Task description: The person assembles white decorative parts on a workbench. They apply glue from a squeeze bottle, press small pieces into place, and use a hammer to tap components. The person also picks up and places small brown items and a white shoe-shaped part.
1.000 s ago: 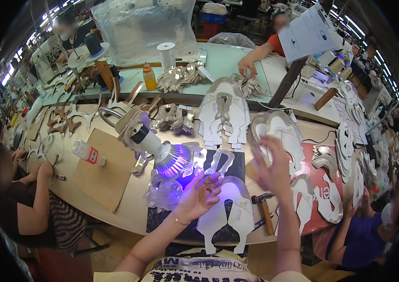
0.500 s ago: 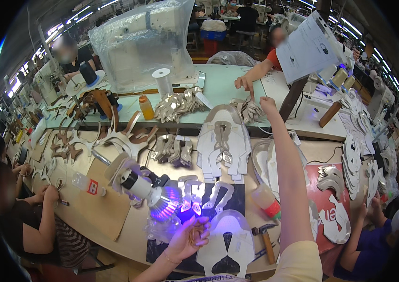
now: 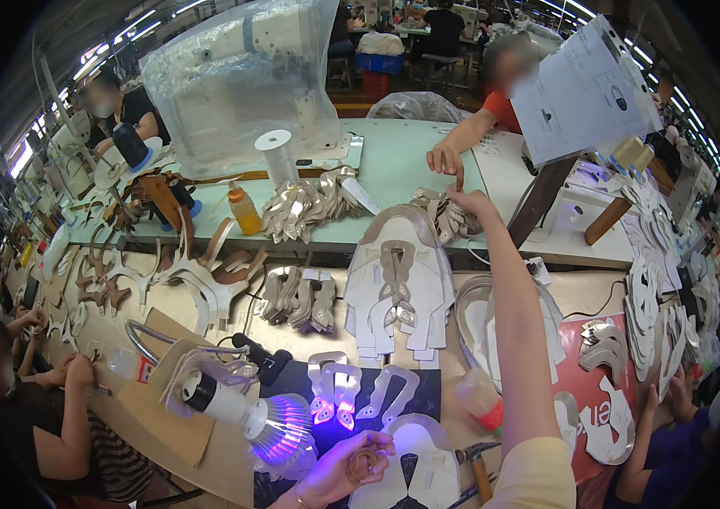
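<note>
My left hand (image 3: 350, 468) is palm up, low in the view, its fingers curled round thin tan loops that look like rubber bands (image 3: 365, 464). My right arm stretches far forward across the table. At its end, my right hand (image 3: 474, 206) has its fingers closed at the right edge of a bundle of grey-beige shoe pieces (image 3: 443, 214); the thumb is hidden. A co-worker's hand (image 3: 445, 158) hangs just above that bundle. Beside my left hand, a lamp (image 3: 279, 428) throws violet light on flat looped shoe pieces (image 3: 344, 392). A white shoe upper (image 3: 428, 450) lies under my left fingers.
A stack of white uppers (image 3: 398, 280) stands mid-table. Farther back are a thread cone (image 3: 277, 157), an orange-capped bottle (image 3: 244, 212) and a plastic-covered machine (image 3: 241, 93). A hammer (image 3: 480, 475) and red-banded bottle (image 3: 477, 397) lie near my right arm. A hanging paper sheet (image 3: 576, 97) juts in at upper right.
My right hand has come down and left onto the bundle's edge. The co-worker's hand stays above it. My left hand keeps the tan loops, and the whole view has shifted slightly.
</note>
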The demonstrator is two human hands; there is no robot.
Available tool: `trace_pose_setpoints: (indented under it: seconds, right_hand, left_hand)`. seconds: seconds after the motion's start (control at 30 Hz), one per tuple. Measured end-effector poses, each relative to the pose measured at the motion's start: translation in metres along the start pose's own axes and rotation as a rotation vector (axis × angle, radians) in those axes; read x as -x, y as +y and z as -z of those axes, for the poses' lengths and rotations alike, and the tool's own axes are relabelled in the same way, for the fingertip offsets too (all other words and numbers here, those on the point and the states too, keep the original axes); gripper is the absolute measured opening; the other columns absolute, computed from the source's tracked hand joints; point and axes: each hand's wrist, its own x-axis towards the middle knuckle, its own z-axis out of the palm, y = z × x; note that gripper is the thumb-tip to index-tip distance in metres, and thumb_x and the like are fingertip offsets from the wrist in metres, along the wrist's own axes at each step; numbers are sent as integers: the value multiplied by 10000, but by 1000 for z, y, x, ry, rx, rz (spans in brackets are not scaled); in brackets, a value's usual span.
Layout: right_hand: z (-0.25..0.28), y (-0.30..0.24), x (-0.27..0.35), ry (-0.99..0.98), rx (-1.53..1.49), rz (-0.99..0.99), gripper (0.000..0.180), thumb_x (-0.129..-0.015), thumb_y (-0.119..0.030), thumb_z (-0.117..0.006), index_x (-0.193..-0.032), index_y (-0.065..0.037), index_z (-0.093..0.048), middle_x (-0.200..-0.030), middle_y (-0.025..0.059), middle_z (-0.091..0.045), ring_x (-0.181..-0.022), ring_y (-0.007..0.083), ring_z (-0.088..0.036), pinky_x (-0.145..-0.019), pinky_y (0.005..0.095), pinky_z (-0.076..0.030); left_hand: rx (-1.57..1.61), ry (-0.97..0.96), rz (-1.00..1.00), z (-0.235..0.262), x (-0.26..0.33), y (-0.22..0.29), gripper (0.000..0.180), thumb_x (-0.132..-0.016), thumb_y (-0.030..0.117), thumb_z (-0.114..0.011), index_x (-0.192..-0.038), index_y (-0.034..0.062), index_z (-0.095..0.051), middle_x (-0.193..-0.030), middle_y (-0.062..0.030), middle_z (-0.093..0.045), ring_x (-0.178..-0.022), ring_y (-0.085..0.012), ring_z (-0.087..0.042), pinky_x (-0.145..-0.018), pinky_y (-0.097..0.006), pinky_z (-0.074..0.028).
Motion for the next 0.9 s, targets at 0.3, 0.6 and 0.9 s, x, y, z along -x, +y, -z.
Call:
trace_pose_setpoints:
  seconds: [0.3, 0.6, 0.9]
  right_hand:
    - [-36, 12, 50, 411, 64, 217, 944, -677, -628, -796, -1333, -65, -417, -1089, 216, -684, -1066, 363, -655, -935, 468, -462]
    - [-41, 10, 54, 491, 106, 305, 681, -753, -540, -771, -1208, -125, -481, -885, 175, -718, -887, 376, -687, -845, 478, -435]
    - [-43, 9, 58, 538, 138, 312, 677, -737, -585, -763, -1168, -122, -521, -872, 163, -717, -873, 361, -691, -824, 455, -479]
  left_hand:
    - [51, -40, -25, -4, -12, 1, 331, -1030, 375, -486, -1158, 94, -606, -1015, -35, -651, -747, -124, -558, -579, -248, -396]
    - [50, -59, 10, -2, -26, 8, 322, -1038, 374, -465, -1124, 91, -591, -1004, -25, -599, -731, -113, -528, -570, -246, -379]
    - [74, -21, 23, 2, -30, 9, 341, -1037, 382, -467, -1151, 87, -595, -1003, -30, -599, -716, -109, -526, -565, -248, -377]
